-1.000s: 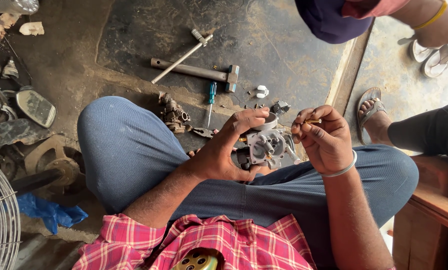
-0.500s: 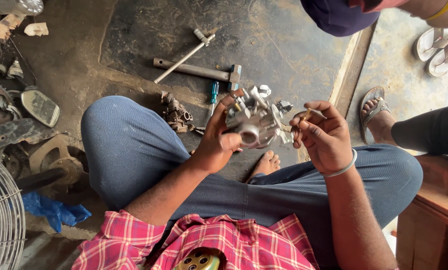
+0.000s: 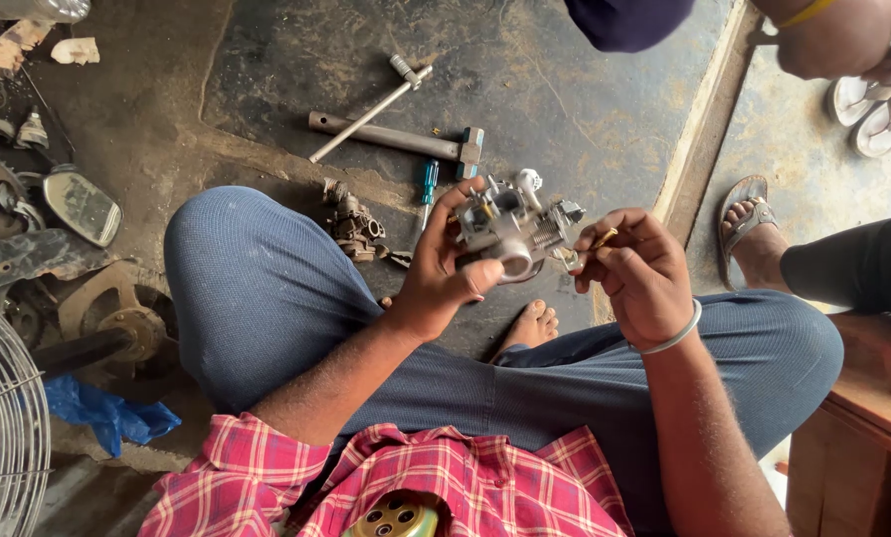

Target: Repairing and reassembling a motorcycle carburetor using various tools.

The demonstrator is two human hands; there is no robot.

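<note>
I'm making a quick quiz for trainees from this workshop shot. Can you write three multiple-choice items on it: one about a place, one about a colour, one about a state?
1. Where does the hammer lie?
A. On the floor beyond the knees
B. On the person's lap
C. On the wooden bench

2. What colour is the screwdriver handle?
A. Red
B. Blue-green
C. Yellow

3. How is the metal carburettor held?
A. Resting on the floor
B. Lifted in the left hand
C. Clamped between the knees

Answers: 1 A, it lies on the dark floor past the legs. 2 B, the handle looks blue-green. 3 B, the left hand's fingers wrap it in the air while the right hand pinches a small brass part beside it.
</note>
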